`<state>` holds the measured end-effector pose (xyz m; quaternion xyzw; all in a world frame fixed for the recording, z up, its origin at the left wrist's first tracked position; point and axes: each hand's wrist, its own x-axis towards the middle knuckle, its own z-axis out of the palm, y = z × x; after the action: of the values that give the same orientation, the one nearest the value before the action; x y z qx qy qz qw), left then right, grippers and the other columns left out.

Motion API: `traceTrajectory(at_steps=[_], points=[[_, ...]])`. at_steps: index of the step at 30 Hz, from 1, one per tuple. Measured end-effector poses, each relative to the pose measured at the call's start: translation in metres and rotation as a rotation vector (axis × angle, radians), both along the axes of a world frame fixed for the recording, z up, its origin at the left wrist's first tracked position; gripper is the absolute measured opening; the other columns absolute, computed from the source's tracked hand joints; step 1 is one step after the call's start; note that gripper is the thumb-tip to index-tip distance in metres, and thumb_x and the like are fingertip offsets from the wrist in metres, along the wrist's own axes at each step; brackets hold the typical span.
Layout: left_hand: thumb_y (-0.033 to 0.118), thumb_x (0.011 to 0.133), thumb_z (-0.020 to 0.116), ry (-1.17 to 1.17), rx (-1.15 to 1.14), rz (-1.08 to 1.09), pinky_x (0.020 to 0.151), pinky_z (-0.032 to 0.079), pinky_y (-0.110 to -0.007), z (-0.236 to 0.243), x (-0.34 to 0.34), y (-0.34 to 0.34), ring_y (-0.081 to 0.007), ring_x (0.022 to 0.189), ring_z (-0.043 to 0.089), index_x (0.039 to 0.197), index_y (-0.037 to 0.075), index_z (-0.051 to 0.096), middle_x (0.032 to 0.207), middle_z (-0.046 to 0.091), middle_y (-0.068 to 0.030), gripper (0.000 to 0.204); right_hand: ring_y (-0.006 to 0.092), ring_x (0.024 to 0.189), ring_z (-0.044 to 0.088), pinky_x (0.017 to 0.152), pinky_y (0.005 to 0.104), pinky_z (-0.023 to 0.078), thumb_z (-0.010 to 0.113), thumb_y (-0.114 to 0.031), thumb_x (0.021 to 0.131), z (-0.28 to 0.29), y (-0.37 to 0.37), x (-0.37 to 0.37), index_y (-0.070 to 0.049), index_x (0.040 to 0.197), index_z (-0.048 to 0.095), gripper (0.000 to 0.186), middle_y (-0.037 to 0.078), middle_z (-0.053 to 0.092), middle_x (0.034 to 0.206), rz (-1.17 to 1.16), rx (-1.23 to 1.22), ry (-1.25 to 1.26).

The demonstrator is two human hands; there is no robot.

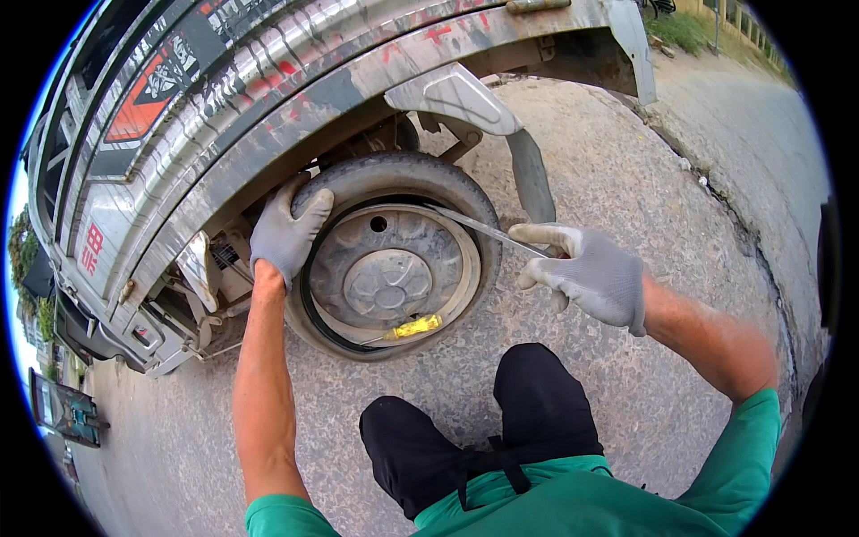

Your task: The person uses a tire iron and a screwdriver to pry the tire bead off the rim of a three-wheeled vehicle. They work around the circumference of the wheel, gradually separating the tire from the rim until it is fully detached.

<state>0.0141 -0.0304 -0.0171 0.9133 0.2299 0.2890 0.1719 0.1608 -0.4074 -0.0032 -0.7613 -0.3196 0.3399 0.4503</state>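
Observation:
A worn black tyre [479,201] lies on its side round a dirty steel wheel rim [340,246], beside the vehicle. My gloved left hand [291,224] grips the tyre's left upper edge, thumb on the sidewall and fingers over the far side, partly hidden. In my gloved right hand [586,273] is a slim metal tyre lever [474,225], pinched between thumb and fingers. Its far tip reaches in between the tyre's inner edge and the rim at the upper right. A yellow-handled screwdriver [416,327] rests at the rim's lower edge, its shaft pointing left toward the tyre.
A grey, scuffed vehicle body [295,80] runs above and left of the wheel. A mudguard with a hanging rubber flap [530,174] stands close behind the tyre. My knees [546,398] are just below it. A crack [734,215] crosses the rough pavement at right.

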Motion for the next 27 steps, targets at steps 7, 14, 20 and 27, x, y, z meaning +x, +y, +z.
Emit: traceTrajectory(at_steps=[7,14,20,27], points=[[0.067,0.089,0.065,0.027,0.036,0.024,0.111,0.042,-0.04,0.0,0.002,-0.003,-0.0372,0.13,0.058,0.141,0.002,0.059,0.139,0.06,-0.0249,0.083,0.0054,0.07,0.057,0.064,0.0256,0.048,0.064,-0.022,0.1,-0.029,-0.003,-0.037,-0.001,0.139,0.061,0.045,0.003,0.067,0.084,-0.098,0.104,0.029],[0.067,0.089,0.065,0.033,0.06,0.033,0.112,0.042,-0.04,0.0,0.005,-0.003,-0.0377,0.131,0.057,0.141,0.003,0.059,0.141,0.059,-0.0246,0.084,0.004,0.07,0.056,0.064,0.0245,0.048,0.063,-0.018,0.101,-0.03,-0.003,-0.055,0.002,0.136,0.061,0.04,0.0,0.065,0.081,-0.144,0.209,0.205],[0.065,0.09,0.065,0.004,0.054,0.024,0.111,0.042,-0.04,-0.004,0.003,-0.001,-0.0362,0.13,0.058,0.141,0.004,0.06,0.139,0.061,-0.0235,0.08,0.0037,0.073,0.055,0.065,0.0229,0.047,0.062,-0.017,0.102,-0.036,-0.002,-0.05,0.002,0.136,0.059,0.04,-0.001,0.063,0.086,-0.12,0.247,0.228],[0.062,0.09,0.066,0.003,0.035,0.022,0.109,0.043,-0.04,-0.002,0.001,-0.004,-0.0362,0.128,0.059,0.141,0.006,0.06,0.138,0.062,-0.0226,0.076,0.0027,0.074,0.053,0.064,0.0212,0.046,0.06,-0.016,0.102,-0.047,0.006,-0.074,0.003,0.134,0.06,0.037,-0.001,0.062,0.087,-0.211,0.417,0.389]])
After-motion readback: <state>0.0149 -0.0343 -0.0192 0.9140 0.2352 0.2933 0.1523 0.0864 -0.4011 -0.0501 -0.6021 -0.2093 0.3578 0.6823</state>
